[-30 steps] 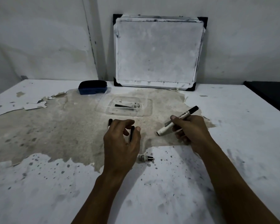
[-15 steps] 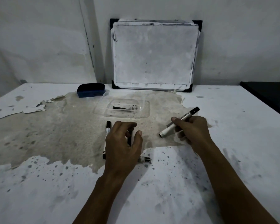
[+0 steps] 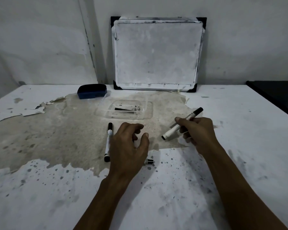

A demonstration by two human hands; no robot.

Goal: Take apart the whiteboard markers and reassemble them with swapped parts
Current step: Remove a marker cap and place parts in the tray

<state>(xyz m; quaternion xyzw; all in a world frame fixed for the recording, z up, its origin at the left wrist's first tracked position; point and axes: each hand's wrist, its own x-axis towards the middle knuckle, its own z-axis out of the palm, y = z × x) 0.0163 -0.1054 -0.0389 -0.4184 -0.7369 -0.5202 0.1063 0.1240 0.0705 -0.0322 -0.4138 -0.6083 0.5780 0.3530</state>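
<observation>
My right hand point(image 3: 196, 131) grips a white whiteboard marker point(image 3: 174, 130), tilted with its black cap up and to the right and its lower end over the table. My left hand point(image 3: 128, 146) hovers low over the table with curled, spread fingers; whatever is under them is hidden. Just left of that hand, a second white marker point(image 3: 108, 141) with black ends lies lengthwise on the table. A small black-and-white marker part point(image 3: 149, 161) pokes out from under the left hand's right side.
A clear plastic tray point(image 3: 146, 112) with a thin black piece point(image 3: 123, 109) sits behind the hands. A blue eraser point(image 3: 92, 91) lies at the back left. A whiteboard point(image 3: 158, 53) leans on the wall. A dark surface point(image 3: 272, 95) borders the table at right.
My left hand drew slightly back, uncovering the lying marker. The thin black piece seen between its fingers before no longer shows. The right hand kept its marker almost still.
</observation>
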